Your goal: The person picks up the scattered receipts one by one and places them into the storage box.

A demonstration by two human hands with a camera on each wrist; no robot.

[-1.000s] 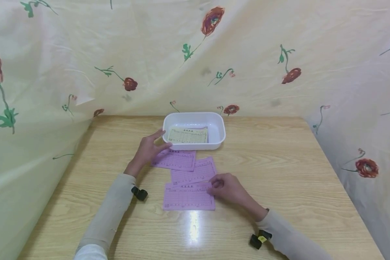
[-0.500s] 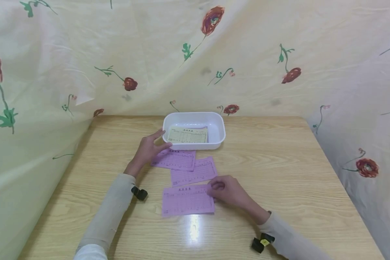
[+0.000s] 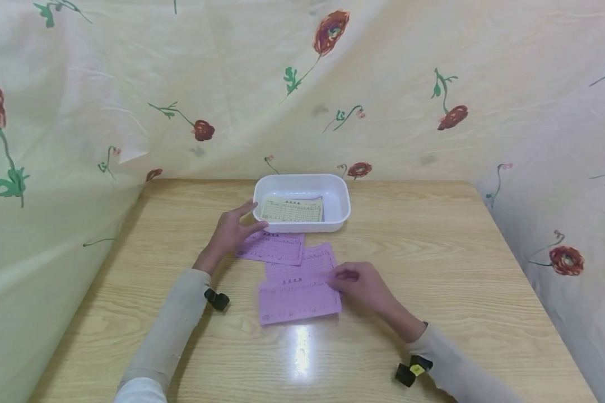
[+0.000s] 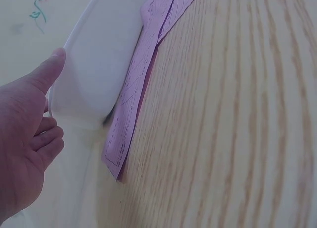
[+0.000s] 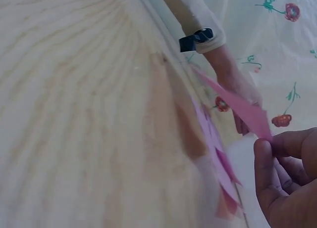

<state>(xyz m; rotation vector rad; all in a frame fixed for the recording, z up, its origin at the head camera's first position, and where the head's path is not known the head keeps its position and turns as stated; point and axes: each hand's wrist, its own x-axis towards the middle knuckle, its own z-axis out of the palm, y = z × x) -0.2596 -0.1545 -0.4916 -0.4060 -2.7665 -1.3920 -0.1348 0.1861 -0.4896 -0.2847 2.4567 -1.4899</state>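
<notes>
My right hand [image 3: 360, 286] pinches a purple printed paper form [image 3: 298, 303] by its upper right corner, between thumb and forefinger. In the right wrist view this form [image 5: 237, 105] is raised off the table. My left hand [image 3: 227, 232] holds the left end of a white plastic box [image 3: 307, 227], thumb at the front rim and fingers at the side. Inside the box lies a pale yellow form [image 3: 292, 211], with a purple edge showing behind it. Two more purple forms lie overlapping before the box: one [image 3: 274, 249] partly under its front edge, another [image 3: 319, 260] half covered by the held form.
The wooden table [image 3: 433, 240] bears all of these. A flowered cloth [image 3: 242, 84] hangs behind the table and along both sides. Each wrist wears a small black camera, one on the left sleeve [image 3: 217, 300] and one on the right [image 3: 413, 370].
The right hand first drew the purple form slightly toward the body, then lifted it up and to the right, so that it now tilts over the form behind. The left hand has stayed at the box.
</notes>
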